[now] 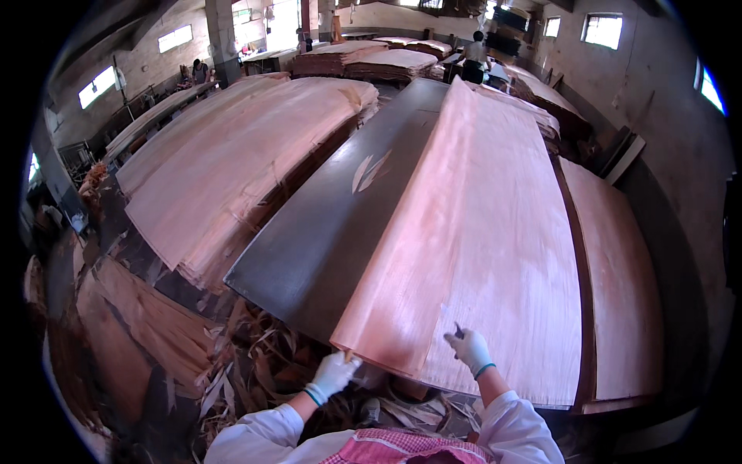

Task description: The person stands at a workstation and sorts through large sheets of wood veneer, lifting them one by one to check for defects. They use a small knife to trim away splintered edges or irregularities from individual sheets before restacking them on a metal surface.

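Observation:
A large pinkish wood veneer sheet (417, 255) lies over a pale veneer sheet (518, 271) on a dark, smooth tabletop (325, 209). Its left side is raised in a long rounded fold that runs away from me. At the near left corner of that fold, my left hand (335, 374) in a white glove is closed on the sheet's edge. My right hand (470, 350), gloved too, is held over the veneer near its front edge. A small dark tool (458, 331) with a narrow tip sticks out of its closed fingers; its exact kind does not show.
Two thin veneer slivers (369, 172) lie on the dark tabletop. To the left stands a tall veneer stack (247, 155), and another veneer stack (610, 286) is at the right. Veneer scraps (263, 356) litter the floor by my left arm. A person (475, 58) stands far back.

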`<state>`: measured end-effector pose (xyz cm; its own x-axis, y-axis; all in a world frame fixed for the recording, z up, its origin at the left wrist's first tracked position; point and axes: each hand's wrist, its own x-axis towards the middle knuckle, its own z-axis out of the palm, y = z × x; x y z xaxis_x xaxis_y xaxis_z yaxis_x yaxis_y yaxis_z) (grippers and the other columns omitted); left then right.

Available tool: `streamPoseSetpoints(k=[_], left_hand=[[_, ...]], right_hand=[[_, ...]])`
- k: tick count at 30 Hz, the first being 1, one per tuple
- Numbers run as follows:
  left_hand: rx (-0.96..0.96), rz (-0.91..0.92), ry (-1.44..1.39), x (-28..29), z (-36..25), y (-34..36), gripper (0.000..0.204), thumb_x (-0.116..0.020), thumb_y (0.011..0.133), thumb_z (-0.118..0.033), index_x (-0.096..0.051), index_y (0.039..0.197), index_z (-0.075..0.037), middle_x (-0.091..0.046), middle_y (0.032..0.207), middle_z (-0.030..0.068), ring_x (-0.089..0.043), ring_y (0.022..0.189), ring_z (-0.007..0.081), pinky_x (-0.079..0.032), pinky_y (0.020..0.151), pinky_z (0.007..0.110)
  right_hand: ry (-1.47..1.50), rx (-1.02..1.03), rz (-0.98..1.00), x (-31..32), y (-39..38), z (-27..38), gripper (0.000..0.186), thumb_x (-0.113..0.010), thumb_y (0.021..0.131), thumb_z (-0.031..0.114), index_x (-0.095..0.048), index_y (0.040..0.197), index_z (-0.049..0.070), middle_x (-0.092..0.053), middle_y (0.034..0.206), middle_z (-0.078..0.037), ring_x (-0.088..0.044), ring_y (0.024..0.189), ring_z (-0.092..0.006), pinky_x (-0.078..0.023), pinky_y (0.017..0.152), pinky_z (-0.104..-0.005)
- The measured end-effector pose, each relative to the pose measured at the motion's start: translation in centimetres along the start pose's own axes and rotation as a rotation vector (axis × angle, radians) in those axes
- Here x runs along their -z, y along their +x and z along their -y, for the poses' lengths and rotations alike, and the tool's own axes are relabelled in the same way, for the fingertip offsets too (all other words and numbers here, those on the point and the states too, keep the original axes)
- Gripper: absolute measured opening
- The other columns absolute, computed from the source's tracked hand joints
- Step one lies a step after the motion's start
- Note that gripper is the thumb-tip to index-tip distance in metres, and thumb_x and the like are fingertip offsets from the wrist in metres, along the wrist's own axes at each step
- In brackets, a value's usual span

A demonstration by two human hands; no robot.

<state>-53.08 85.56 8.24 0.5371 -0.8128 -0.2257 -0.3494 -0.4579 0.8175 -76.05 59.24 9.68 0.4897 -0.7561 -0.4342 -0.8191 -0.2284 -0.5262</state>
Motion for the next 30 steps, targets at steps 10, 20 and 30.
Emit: streamPoseSetpoints(k=[10,20,30], left_hand=[[-0.329,0.166,-0.054,-29.8,-11.5,-11.6,0.037,-0.061,0.092,-0.024,-0.050,0.117,0.002,-0.064,0.089,0.0218,-0.062,0.076,0.0368,-0.049,0.071,0.046],[0.173,0.848,-0.934,-40.7,-22.2,-12.2,0.054,-0.055,0.097,-0.027,-0.034,0.141,-0.004,-0.052,0.129,0.0111,-0.050,0.115,0.0206,-0.037,0.104,0.035],[0.411,-0.127,-1.558,-55.4,-24.6,-4.9,0.033,-0.066,0.090,-0.035,-0.059,0.114,-0.013,-0.059,0.116,-0.0009,-0.052,0.111,0.0169,-0.044,0.095,0.032]], right_hand=[[0.722,0.091,-0.744,-0.6,-8.0,-9.8,0.031,-0.061,0.092,0.026,-0.054,0.077,0.000,-0.051,0.060,-0.011,-0.046,0.056,-0.0191,-0.040,0.055,-0.0377],[1.032,0.081,-0.683,26.1,-19.8,-40.0,0.024,-0.064,0.092,0.026,-0.066,0.079,0.007,-0.053,0.071,0.009,-0.043,0.063,-0.0037,-0.037,0.054,-0.0240],[0.800,-0.021,-0.795,46.0,-26.0,-65.9,0.028,-0.067,0.090,0.028,-0.061,0.072,0.008,-0.052,0.068,0.008,-0.043,0.059,-0.0025,-0.035,0.051,-0.0233]])
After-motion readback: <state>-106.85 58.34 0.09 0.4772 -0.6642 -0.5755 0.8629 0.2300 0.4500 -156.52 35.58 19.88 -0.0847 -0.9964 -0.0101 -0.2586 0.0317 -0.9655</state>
